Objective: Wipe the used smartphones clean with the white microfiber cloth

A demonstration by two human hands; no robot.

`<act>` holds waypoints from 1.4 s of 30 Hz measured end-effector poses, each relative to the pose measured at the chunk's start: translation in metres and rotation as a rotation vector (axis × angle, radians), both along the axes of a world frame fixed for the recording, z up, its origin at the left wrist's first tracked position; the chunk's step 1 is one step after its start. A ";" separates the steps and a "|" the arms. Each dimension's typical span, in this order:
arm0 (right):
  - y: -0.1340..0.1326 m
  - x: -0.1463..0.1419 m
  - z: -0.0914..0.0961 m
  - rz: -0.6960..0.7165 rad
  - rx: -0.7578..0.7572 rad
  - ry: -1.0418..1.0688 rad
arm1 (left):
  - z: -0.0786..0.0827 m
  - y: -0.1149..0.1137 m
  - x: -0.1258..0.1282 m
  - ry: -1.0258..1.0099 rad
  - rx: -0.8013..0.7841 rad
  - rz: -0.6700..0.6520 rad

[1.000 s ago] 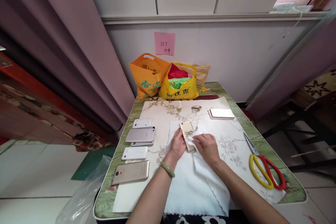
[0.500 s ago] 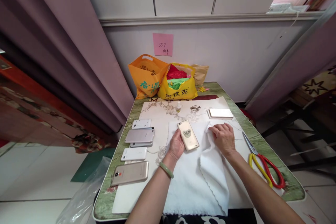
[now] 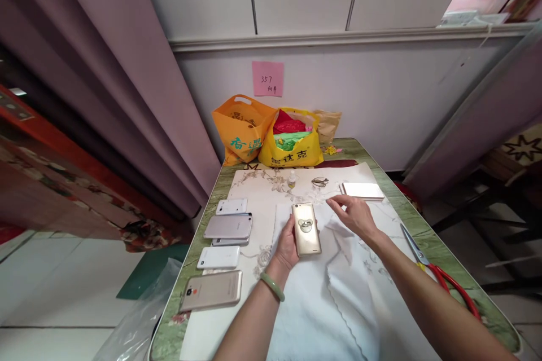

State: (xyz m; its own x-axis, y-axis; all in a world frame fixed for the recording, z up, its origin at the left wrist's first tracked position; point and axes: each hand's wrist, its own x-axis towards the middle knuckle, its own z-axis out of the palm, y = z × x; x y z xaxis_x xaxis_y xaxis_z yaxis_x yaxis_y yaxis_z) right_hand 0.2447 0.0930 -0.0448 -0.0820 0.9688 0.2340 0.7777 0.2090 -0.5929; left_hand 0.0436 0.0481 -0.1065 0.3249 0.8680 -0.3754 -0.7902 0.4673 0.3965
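My left hand (image 3: pixel 287 247) grips a gold phone (image 3: pixel 305 228) by its left edge; the phone lies back-up on a white cloth (image 3: pixel 315 304) and carries a ring holder. A green bangle sits on that wrist. My right hand (image 3: pixel 352 214) hovers open just right of the phone, fingers stretched toward the far side of the table, holding nothing. A folded flap of the cloth lies below this hand.
Several phones (image 3: pixel 228 227) lie in a column along the left of the table (image 3: pixel 423 225). A small bottle (image 3: pixel 292 180), a metal ring (image 3: pixel 319 181) and a white phone (image 3: pixel 362 190) sit farther back. Red-and-yellow scissors (image 3: pixel 440 279) lie right. Orange bag (image 3: pixel 242 127) and yellow bag (image 3: pixel 292 144) stand against the wall.
My right hand has let go of the cloth, which had covered the phone, and moved up and right. The phone's back now shows fully, still in my left hand.
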 end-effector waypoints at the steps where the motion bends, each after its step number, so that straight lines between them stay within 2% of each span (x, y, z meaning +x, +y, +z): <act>1: 0.013 -0.008 0.003 0.004 -0.018 0.095 | 0.000 0.001 0.000 -0.012 0.000 -0.015; 4: 0.054 -0.036 -0.002 0.044 -0.077 0.291 | -0.003 0.002 -0.002 -0.019 0.013 -0.056; 9: 0.110 -0.088 -0.027 0.018 -0.071 0.295 | -0.006 0.002 -0.003 0.011 0.024 -0.075; 13: 0.127 -0.118 -0.042 -0.002 -0.060 0.316 | -0.009 0.002 -0.003 0.013 0.028 -0.067; 17: 0.125 -0.115 -0.046 -0.032 -0.057 0.412 | -0.013 0.002 -0.004 0.003 0.039 -0.069; 21: 0.096 -0.083 -0.030 -0.086 -0.014 0.544 | -0.014 0.005 -0.004 -0.005 0.005 -0.072; 25: 0.027 -0.055 -0.014 -0.129 0.002 0.694 | -0.015 0.007 -0.003 -0.027 0.023 -0.075; 28: -0.028 -0.052 -0.019 -0.162 0.033 0.603 | -0.016 0.007 -0.003 -0.012 0.055 -0.065; 31: -0.064 -0.060 -0.038 -0.123 0.098 0.557 | -0.015 0.005 -0.003 -0.042 0.074 -0.096; 34: -0.076 -0.067 -0.055 0.000 0.112 0.501 | -0.014 0.004 -0.002 -0.073 0.086 -0.107; 36: -0.077 -0.070 -0.061 0.033 0.125 0.493 | -0.012 0.004 -0.001 -0.063 0.091 -0.083; 42: -0.077 -0.070 -0.063 -0.053 0.173 0.466 | -0.013 0.002 -0.002 -0.064 0.095 -0.108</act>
State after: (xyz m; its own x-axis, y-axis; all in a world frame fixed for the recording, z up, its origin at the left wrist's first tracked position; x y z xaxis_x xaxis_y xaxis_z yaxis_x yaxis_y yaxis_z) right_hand 0.1746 0.0162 -0.1075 0.1180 0.9124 0.3919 0.4506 0.3025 -0.8399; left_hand 0.0420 0.0499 -0.1194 0.4389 0.8575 -0.2686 -0.7624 0.5135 0.3938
